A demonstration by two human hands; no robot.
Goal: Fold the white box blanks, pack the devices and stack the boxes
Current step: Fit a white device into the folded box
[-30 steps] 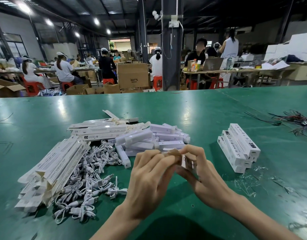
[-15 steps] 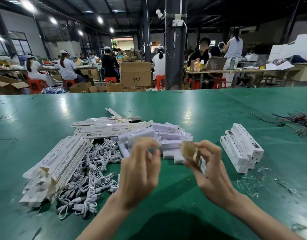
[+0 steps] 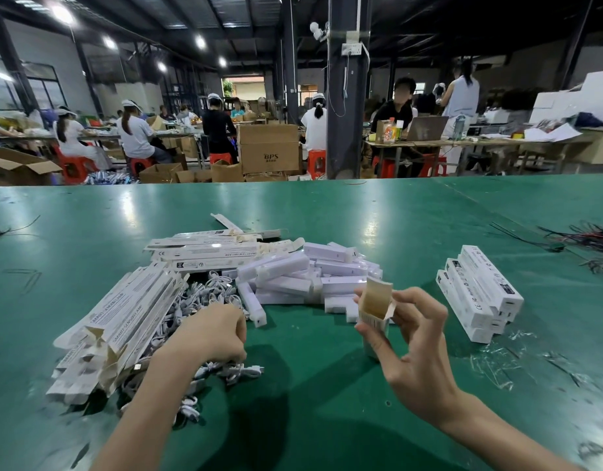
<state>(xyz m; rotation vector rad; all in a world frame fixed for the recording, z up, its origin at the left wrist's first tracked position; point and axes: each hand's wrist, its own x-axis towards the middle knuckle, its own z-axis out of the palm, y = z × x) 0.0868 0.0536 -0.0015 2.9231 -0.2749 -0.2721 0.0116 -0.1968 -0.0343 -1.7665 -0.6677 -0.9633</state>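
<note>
- While the white box [image 3: 374, 300] is held upright just above the bench [image 3: 327, 212], near its front and right of centre, its top flap is seen raised, with the brown inner side turned toward the camera.
- The box is gripped by the right hand [image 3: 419, 338]: the thumb is laid across the near face and the fingers are curled round the right side.
- The left hand [image 3: 211, 334] is lowered, knuckles up, onto the heap of white cables [image 3: 204, 297]. Its fingers are curled down into the heap and the tips are hidden, so it cannot be told whether a cable is held.
- The two hands are kept well apart.
- Just behind the box, a loose pile of white devices [image 3: 306, 277] is spread on the bench.
- Flat box blanks [image 3: 123, 311] are stacked in a slanting pile left of the cables, and a second pile of blanks [image 3: 204, 253] is laid crosswise behind it.
- Finished boxes [image 3: 480, 290] are stacked in a neat block to the right of the right hand, apart from it.
- Scraps of clear film [image 3: 493, 362] are scattered in front of that block, and a tangle of dark wires [image 3: 589, 239] is seen at the far right.
- Beyond the bench, seated workers [image 3: 133, 130] and a brown carton [image 3: 269, 151] are visible near a dark pillar [image 3: 347, 96].
</note>
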